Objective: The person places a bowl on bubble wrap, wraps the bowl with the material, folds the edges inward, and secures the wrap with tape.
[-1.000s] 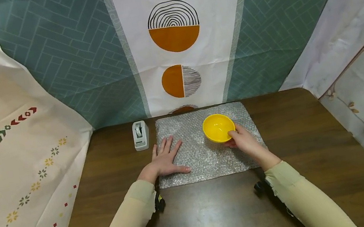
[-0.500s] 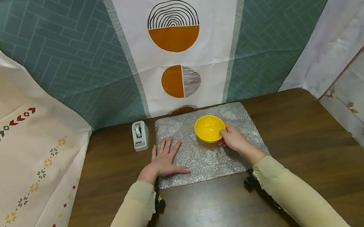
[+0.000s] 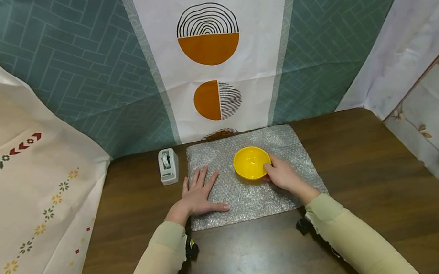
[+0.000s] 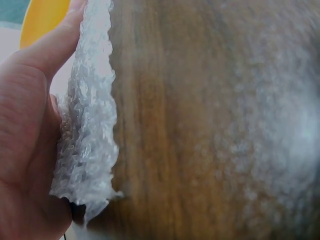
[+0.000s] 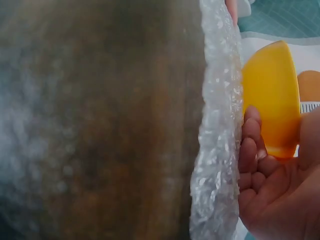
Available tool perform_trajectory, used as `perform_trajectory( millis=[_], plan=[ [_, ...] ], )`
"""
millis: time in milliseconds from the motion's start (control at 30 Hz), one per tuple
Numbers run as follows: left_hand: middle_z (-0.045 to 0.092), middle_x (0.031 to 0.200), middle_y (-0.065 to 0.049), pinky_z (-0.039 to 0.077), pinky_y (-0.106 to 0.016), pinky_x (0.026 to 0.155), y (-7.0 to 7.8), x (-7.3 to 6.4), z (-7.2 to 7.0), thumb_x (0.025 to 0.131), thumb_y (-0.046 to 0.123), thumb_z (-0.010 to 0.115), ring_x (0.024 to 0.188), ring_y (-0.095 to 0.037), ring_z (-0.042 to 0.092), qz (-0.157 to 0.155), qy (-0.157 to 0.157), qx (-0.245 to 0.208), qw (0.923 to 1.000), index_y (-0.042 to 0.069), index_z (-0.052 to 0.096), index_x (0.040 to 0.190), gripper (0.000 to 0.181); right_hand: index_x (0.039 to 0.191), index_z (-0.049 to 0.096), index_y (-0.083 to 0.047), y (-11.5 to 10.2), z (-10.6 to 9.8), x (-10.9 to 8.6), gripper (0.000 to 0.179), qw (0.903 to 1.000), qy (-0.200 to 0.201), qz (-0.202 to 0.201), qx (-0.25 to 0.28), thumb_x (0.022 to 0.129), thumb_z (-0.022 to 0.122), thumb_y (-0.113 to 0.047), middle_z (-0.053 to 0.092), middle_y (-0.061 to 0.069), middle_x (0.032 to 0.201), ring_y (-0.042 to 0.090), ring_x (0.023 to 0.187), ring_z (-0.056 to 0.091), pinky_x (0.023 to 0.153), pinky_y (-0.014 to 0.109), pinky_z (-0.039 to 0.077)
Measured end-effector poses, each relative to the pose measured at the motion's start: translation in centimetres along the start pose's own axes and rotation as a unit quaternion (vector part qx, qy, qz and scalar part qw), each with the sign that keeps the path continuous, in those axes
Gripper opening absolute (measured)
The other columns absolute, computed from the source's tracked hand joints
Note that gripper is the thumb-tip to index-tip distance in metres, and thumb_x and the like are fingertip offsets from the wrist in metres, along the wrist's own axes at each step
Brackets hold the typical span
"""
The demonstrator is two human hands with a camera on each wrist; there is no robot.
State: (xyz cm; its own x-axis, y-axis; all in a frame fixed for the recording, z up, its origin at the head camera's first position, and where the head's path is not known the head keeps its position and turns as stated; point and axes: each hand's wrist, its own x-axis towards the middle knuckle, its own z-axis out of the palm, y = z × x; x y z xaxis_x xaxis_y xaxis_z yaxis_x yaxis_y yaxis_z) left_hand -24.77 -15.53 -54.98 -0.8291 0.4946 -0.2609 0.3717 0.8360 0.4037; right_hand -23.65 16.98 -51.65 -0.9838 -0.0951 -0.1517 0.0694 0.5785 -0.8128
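A yellow bowl (image 3: 249, 165) is upright over the middle of a bubble wrap sheet (image 3: 230, 203). My right hand (image 3: 284, 174) grips the bowl's right side, thumb over the rim and fingers underneath. In the right wrist view the bowl (image 5: 274, 95) sits close to the bubble wrap (image 5: 217, 150); whether it touches the sheet I cannot tell. My left hand (image 3: 199, 197) lies on the left part of the sheet, fingers spread and straight. The left wrist view shows that hand (image 4: 25, 115) beside the edge of the bubble wrap (image 4: 90, 125).
A white tape dispenser (image 3: 169, 167) stands left of the sheet on the brown wooden table (image 3: 366, 180). Behind the table hangs a patterned cloth (image 3: 113, 77), and more fabric covers both sides.
The right hand has carried the bowl a little to the left, and it now appears lower toward the sheet. The left hand has stayed in place on the bubble wrap.
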Motion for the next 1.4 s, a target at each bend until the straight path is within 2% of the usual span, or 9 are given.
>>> perform_trajectory(
  millis=[67, 200, 333, 533, 833, 1100, 1400],
  plan=[
    [-0.018, 0.178, -0.003, -0.017, -0.065, 0.123, 0.0, -0.1, 0.0, 0.072, 0.098, 0.062, 0.162, -0.031, -0.021, -0.002, 0.001, 0.003, 1.0000, 0.034, 0.008, 0.174, 0.131, 0.148, 0.052, -0.003, 0.1, 0.0, 0.0, 0.045, 1.0000, -0.005, 0.002, -0.005, 0.112, 0.044, -0.027, 0.070, 0.010, 0.095, 0.021, 0.079, 0.066, 0.076, 0.035, 0.053],
    [-0.018, 0.178, -0.004, -0.016, -0.065, 0.123, 0.1, -0.2, -0.1, 0.074, 0.097, 0.061, 0.162, -0.032, -0.021, -0.002, 0.001, 0.006, 1.0000, 0.033, 0.007, 0.174, 0.131, 0.144, 0.053, -0.003, 0.2, -0.2, 0.0, 0.047, 0.9996, -0.018, 0.008, 0.020, 0.114, 0.043, -0.038, 0.069, 0.010, 0.087, 0.022, 0.076, 0.063, 0.074, 0.034, 0.052],
    [-0.016, 0.179, -0.006, -0.016, -0.066, 0.122, 0.1, -0.3, -0.3, 0.074, 0.096, 0.063, 0.162, -0.033, -0.020, 0.001, 0.003, -0.002, 1.0000, 0.030, 0.009, 0.174, 0.131, 0.153, 0.046, -0.005, 0.3, -0.6, 0.2, 0.058, 0.9976, -0.033, 0.011, 0.059, 0.115, 0.039, -0.047, 0.068, 0.010, 0.084, 0.021, 0.074, 0.061, 0.072, 0.031, 0.052],
    [-0.016, 0.179, -0.007, -0.016, -0.066, 0.123, 0.0, -0.1, -0.3, 0.075, 0.095, 0.063, 0.163, -0.034, -0.019, -0.003, 0.001, 0.005, 1.0000, 0.030, 0.009, 0.174, 0.131, 0.167, 0.029, -0.002, 0.9, -1.0, 0.5, 0.066, 0.9922, -0.050, 0.004, 0.115, 0.116, 0.038, -0.044, 0.070, 0.011, 0.086, 0.018, 0.073, 0.064, 0.069, 0.029, 0.054],
    [-0.015, 0.179, -0.006, -0.015, -0.066, 0.123, 0.0, 0.2, -0.1, 0.074, 0.097, 0.061, 0.163, -0.033, -0.018, -0.004, 0.004, 0.012, 0.9999, 0.032, 0.008, 0.174, 0.131, 0.170, 0.016, -0.001, 1.4, -1.5, 0.7, 0.069, 0.9854, -0.081, 0.003, 0.149, 0.117, 0.034, -0.041, 0.074, 0.013, 0.095, 0.015, 0.080, 0.070, 0.073, 0.025, 0.057],
    [-0.019, 0.178, -0.004, -0.017, -0.065, 0.123, 0.2, 0.0, -0.1, 0.076, 0.093, 0.063, 0.162, -0.030, -0.022, -0.012, -0.007, 0.017, 0.9998, 0.035, 0.004, 0.173, 0.128, 0.171, 0.014, -0.002, 1.3, -1.7, 0.4, 0.070, 0.9835, -0.094, 0.015, 0.154, 0.117, 0.035, -0.042, 0.075, 0.017, 0.104, 0.018, 0.086, 0.072, 0.078, 0.026, 0.058],
    [-0.018, 0.178, -0.005, -0.016, -0.066, 0.123, 0.2, 0.0, -0.1, 0.075, 0.095, 0.062, 0.162, -0.032, -0.020, -0.006, -0.002, 0.011, 0.9999, 0.033, 0.006, 0.174, 0.129, 0.168, 0.015, 0.006, 1.6, -2.2, 0.4, 0.072, 0.9807, -0.118, -0.002, 0.156, 0.118, 0.035, -0.042, 0.072, 0.022, 0.113, 0.026, 0.097, 0.072, 0.085, 0.031, 0.060]
  ],
)
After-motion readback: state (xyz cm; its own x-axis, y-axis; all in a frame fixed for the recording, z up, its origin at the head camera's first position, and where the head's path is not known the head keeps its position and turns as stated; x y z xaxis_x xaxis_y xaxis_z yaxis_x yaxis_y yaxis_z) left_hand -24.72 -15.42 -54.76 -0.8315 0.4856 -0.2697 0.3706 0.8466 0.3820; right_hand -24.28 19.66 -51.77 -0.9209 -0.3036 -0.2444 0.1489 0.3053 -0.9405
